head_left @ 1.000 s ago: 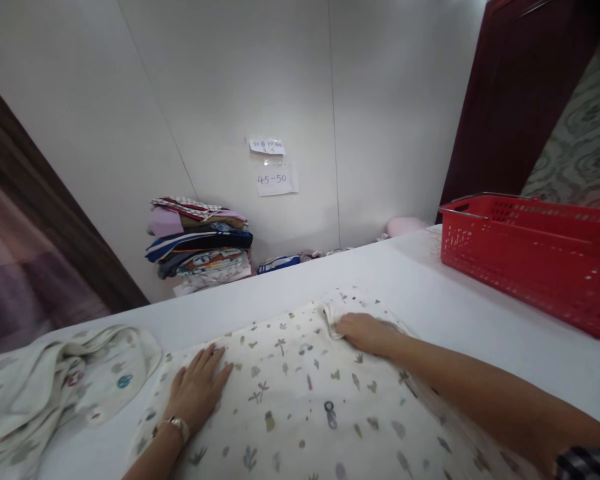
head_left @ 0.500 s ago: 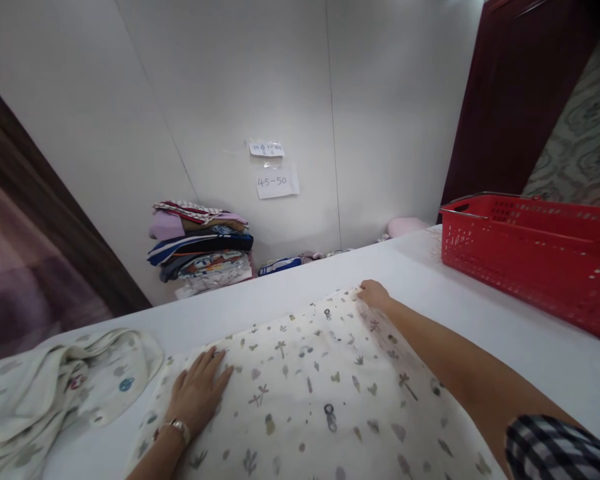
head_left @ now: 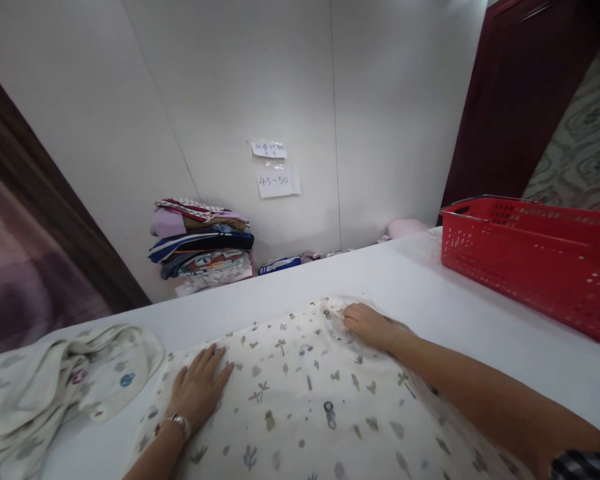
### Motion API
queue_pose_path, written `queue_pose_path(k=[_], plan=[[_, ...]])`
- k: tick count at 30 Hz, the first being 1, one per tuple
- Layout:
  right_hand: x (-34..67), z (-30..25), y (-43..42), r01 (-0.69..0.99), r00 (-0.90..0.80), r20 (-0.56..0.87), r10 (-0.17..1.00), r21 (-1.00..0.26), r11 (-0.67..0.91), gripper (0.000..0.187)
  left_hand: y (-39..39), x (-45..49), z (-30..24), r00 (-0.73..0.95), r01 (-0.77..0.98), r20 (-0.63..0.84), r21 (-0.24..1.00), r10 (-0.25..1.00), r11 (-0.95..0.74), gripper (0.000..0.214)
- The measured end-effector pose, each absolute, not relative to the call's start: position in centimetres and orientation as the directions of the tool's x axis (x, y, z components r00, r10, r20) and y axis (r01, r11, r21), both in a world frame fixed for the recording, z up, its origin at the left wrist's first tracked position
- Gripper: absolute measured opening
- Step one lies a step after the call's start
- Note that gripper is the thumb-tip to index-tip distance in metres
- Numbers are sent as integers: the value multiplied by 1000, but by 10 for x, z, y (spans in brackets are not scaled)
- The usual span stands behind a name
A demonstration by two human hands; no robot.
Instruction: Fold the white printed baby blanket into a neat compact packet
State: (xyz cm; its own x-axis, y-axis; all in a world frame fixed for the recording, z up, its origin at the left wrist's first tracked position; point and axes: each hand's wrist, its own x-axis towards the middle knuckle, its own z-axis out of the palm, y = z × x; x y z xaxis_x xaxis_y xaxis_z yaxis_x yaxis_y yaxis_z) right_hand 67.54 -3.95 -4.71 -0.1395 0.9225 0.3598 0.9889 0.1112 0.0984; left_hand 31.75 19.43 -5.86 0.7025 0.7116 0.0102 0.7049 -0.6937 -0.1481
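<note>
A white cloth printed with small plants and palm trees (head_left: 290,380) lies spread over the table in front of me. My left hand (head_left: 200,380) rests flat on its left part, fingers stretched out, a bracelet on the wrist. At the far right corner, my right hand (head_left: 370,323) pinches the cloth's edge, which bunches and is slightly blurred around the fingers. Left of the printed cloth, a crumpled cream cloth (head_left: 115,367) with grey patches and small coloured badges lies near my left hand.
A red plastic basket (head_left: 520,260) with metal handles stands on the white table (head_left: 405,267) at the right. Against the wall is a stack of folded clothes (head_left: 203,243). Paper labels (head_left: 279,182) hang on the wall, one reading 45-50. A curtain (head_left: 30,247) hangs at the left.
My right hand has moved left and slightly towards me, drawing the far right corner of the printed cloth inward. My left hand stays in place.
</note>
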Motion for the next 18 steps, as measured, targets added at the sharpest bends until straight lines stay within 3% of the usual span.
queue_pose_path(k=[4, 8, 12, 15, 18], plan=[[664, -51, -51, 984, -176, 385, 906, 54, 168, 20, 196, 315, -60, 719, 688, 11, -150, 694, -710, 46], [663, -47, -52, 986, 91, 384, 919, -166, -28, 23, 197, 315, -62, 718, 685, 10, -189, 696, -703, 46], [662, -39, -47, 900, 306, 321, 896, -403, -162, 23, 194, 318, -61, 695, 715, 34, -134, 718, -686, 48], [662, -28, -40, 803, 412, 194, 890, -539, -254, 23, 193, 319, -59, 682, 729, 37, -103, 730, -676, 47], [666, -9, -34, 668, 454, -38, 890, -647, -368, 18, 193, 317, -58, 716, 693, 8, -131, 698, -709, 45]])
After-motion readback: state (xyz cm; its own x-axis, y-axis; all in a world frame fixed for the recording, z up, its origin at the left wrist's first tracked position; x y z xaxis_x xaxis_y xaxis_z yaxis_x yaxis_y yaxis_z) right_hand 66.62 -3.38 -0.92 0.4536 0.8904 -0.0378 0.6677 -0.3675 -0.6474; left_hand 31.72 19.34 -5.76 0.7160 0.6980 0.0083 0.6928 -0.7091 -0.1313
